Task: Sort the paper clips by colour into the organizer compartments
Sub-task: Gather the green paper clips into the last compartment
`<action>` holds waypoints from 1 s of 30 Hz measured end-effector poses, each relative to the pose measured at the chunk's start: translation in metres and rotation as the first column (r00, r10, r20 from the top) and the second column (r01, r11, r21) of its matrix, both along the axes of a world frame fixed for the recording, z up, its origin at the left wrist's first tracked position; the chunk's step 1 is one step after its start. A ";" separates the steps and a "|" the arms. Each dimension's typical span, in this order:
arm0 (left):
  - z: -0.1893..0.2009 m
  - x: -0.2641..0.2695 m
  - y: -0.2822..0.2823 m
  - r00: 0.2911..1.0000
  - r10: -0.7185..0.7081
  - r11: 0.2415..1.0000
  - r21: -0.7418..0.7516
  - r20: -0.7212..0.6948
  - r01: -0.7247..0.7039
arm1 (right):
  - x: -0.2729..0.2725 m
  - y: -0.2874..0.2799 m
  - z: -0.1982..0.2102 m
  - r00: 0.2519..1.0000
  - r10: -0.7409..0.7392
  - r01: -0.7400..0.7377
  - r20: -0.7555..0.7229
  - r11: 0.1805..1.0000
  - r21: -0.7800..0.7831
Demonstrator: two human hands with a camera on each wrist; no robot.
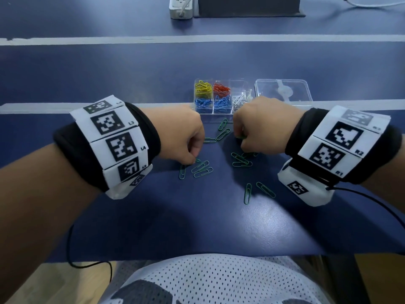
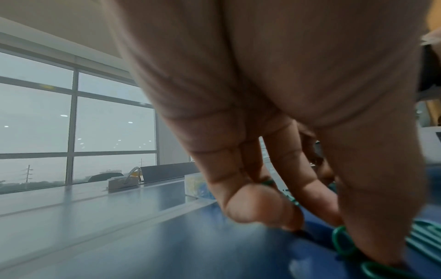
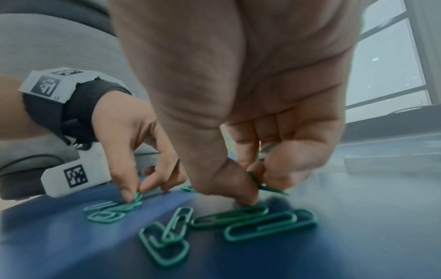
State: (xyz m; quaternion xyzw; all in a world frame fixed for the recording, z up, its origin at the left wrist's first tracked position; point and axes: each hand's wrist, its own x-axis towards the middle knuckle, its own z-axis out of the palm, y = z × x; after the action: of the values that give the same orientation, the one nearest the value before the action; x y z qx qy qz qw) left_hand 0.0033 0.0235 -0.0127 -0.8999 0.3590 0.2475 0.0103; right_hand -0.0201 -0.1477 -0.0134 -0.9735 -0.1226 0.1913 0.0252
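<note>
left hand (image 1: 183,137) and right hand (image 1: 260,126) hiding pinched green clips (image 3: 253,222), fingertips blurred

Beside your clear organizer (image 1: 221,115) holding yellow clips (image 1: 203,86), red clips (image 1: 221,89), blue clips (image 1: 213,103) and white clips (image 1: 240,99), green clips (image 1: 201,168) dot your dark-blue table (image 1: 197,216)

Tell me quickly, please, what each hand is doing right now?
Left hand: pinching a green clip on the table.
Right hand: gripping green clips in its curled fingers.
</note>
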 end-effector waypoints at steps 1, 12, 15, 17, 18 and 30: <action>0.001 -0.002 -0.001 1.000 0.008 1.000 0.004 -0.006 -0.008 | 0.000 -0.001 0.001 1.000 -0.005 0.006 -0.009 1.000 0.020; 0.006 -0.005 0.017 0.880 0.246 0.894 -0.256 -0.406 -0.368 | 0.012 0.001 0.011 0.974 -0.140 0.192 -0.179 0.927 0.322; 0.005 -0.009 0.020 0.861 0.299 0.892 -0.199 -0.413 -0.405 | 0.013 0.004 0.006 0.971 -0.151 0.208 -0.188 0.918 0.337; 0.004 -0.013 0.021 0.901 0.317 0.918 -0.144 -0.296 -0.370 | 0.013 0.004 0.004 0.965 -0.158 0.224 -0.208 0.909 0.351; 0.004 -0.015 0.021 0.918 0.312 0.929 -0.121 -0.246 -0.349 | 0.014 0.005 0.005 0.961 -0.167 0.240 -0.222 0.901 0.362; 0.002 -0.021 0.015 0.968 0.241 0.969 -0.034 -0.071 -0.244 | 0.060 -0.017 0.029 0.952 -0.295 0.263 0.074 0.920 0.291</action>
State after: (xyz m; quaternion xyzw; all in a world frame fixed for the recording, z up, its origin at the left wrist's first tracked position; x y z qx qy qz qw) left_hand -0.0181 0.0384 -0.0111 -0.9284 0.2515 0.2686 -0.0511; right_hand 0.0398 -0.1648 0.0157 -0.9772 -0.0093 0.1095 0.1815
